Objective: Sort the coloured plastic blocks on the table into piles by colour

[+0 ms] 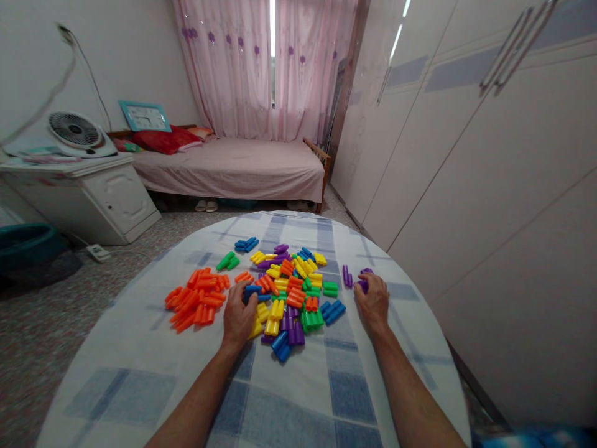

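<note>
A mixed pile of plastic pieces, shaped like joined bullet-ended tubes, lies mid-table, with yellow (276, 310), purple (295, 333), green (311, 321) and blue (333, 312) ones among them. At the pile's left edge, my left hand (239, 316) has its thumb and fingers closed around a blue piece (252, 290). My right hand (374, 301), apart from the pile on the right, closes on a purple piece (362, 285), which its fingers partly cover. Another purple piece (347, 277) lies just left of that hand. Left of my left hand is a heap of orange pieces (200, 298).
The round table wears a blue-and-white checked cloth (289, 404). Green pieces (228, 261) and blue pieces (246, 244) lie near its far left side. Beyond stand a bed (233, 165), a white cabinet (122, 202) with a fan (74, 129), and a tall wardrobe (466, 186) at right.
</note>
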The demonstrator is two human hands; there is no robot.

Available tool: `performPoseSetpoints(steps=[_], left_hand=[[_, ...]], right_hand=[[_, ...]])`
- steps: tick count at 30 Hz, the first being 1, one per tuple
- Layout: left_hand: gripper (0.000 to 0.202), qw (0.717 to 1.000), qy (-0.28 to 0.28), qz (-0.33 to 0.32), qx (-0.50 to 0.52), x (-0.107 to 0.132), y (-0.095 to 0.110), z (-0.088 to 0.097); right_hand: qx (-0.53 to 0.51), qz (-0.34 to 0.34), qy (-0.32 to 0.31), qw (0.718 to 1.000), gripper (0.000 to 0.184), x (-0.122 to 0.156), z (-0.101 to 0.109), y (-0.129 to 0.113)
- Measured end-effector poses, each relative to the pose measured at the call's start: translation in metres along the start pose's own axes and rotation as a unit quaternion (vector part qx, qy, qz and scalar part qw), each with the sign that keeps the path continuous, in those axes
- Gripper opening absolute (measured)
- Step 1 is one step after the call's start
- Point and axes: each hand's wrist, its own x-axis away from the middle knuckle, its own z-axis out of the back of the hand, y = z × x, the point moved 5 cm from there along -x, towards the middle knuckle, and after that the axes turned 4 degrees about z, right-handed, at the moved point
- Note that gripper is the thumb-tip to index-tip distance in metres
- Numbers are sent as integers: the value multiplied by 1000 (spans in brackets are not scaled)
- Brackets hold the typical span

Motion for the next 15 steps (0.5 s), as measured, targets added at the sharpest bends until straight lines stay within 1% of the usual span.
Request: performPoseSetpoints(steps=[2, 4, 6, 8, 10, 11, 13, 15], left_hand=[[33, 1000, -1, 2, 0, 0, 0, 0], [33, 1000, -4, 2, 5, 0, 1, 0], [33, 1000, -5, 2, 6, 0, 1, 0], [33, 1000, -4, 1, 4, 0, 1, 0], [33, 1000, -3, -1, 6, 0, 1, 1], [33, 1000, -4, -3, 8, 0, 1, 1], [33, 1000, -6, -4, 11, 0, 0, 1], [33, 1000, -10, 0, 11, 0, 1, 0]], right_hand=[[-4, 15, 6, 1000, 23, -1, 5, -10], [-45, 42, -12, 998, 21, -3, 9, -26], [-108, 73, -72, 989, 18, -1, 7, -47], [-155, 106, -162, 969, 14, 7, 1, -71], [-153, 139, -239, 949, 12, 18, -6, -89], [-137, 150, -265, 943, 12, 23, -9, -95], [-104, 156, -288, 939, 16, 30, -13, -100], [-89, 151, -292, 940, 22, 33, -15, -99]])
